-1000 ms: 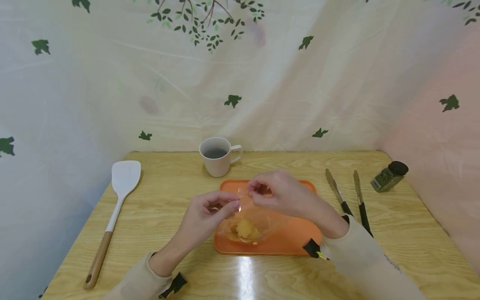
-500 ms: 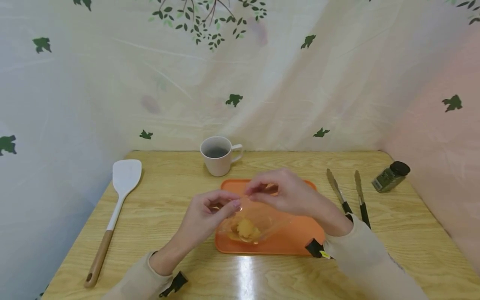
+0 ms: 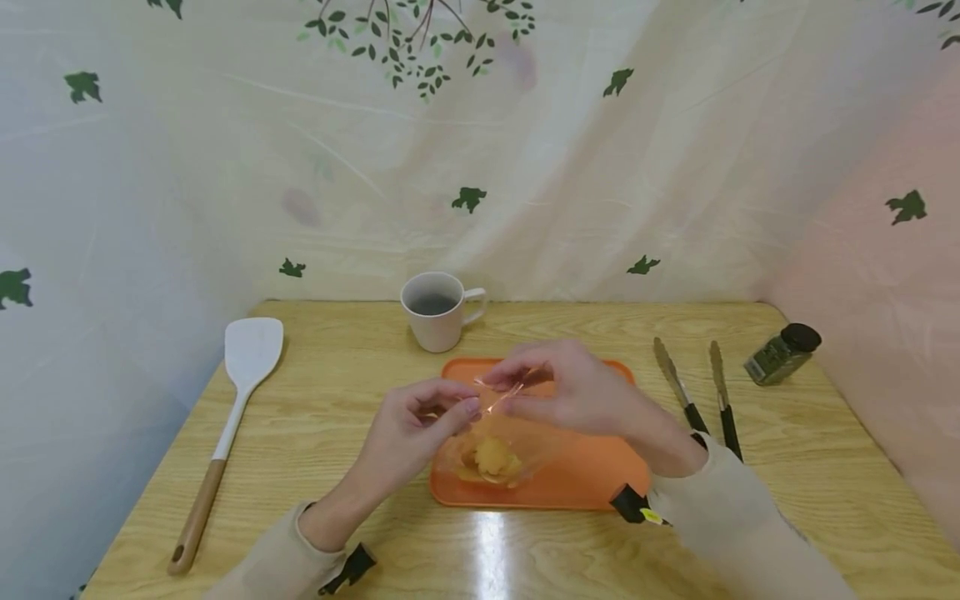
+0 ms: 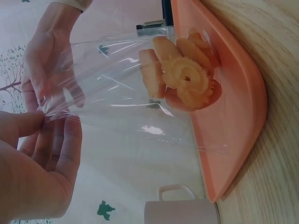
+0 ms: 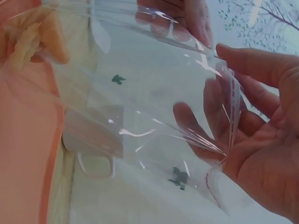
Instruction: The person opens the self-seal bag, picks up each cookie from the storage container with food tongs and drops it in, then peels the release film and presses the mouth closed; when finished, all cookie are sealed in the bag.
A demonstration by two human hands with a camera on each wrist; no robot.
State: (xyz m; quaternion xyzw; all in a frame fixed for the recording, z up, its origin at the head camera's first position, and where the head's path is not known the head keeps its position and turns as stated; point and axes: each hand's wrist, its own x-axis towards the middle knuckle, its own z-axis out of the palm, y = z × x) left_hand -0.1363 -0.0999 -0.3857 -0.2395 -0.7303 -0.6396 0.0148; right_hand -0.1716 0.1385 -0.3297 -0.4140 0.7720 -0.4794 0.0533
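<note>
A clear plastic bag (image 4: 112, 91) stands over the orange tray (image 3: 585, 483), several ring-shaped and oblong cookies (image 4: 187, 79) in its bottom. My left hand (image 3: 408, 425) pinches the bag's top edge between thumb and fingers. On the other side, my right hand (image 3: 577, 392) has its thumb apart from its fingers at the bag's mouth. The right wrist view shows those fingers loosely spread behind the film, the thumb near the top edge. A narrow strip with small red print (image 5: 233, 102) runs along that edge.
Behind the tray stands a white mug (image 3: 432, 312) with dark contents. A white spatula with a wooden handle (image 3: 228, 425) lies at the left. At the right are tongs (image 3: 720, 392) and a tilted jar with a black lid (image 3: 780, 354). A patterned cloth hangs behind the table.
My right hand has gone from pinching the bag's edge to spread thumb and fingers, after drawing slightly back. The bag's mouth now shows between them. My left hand keeps its pinch.
</note>
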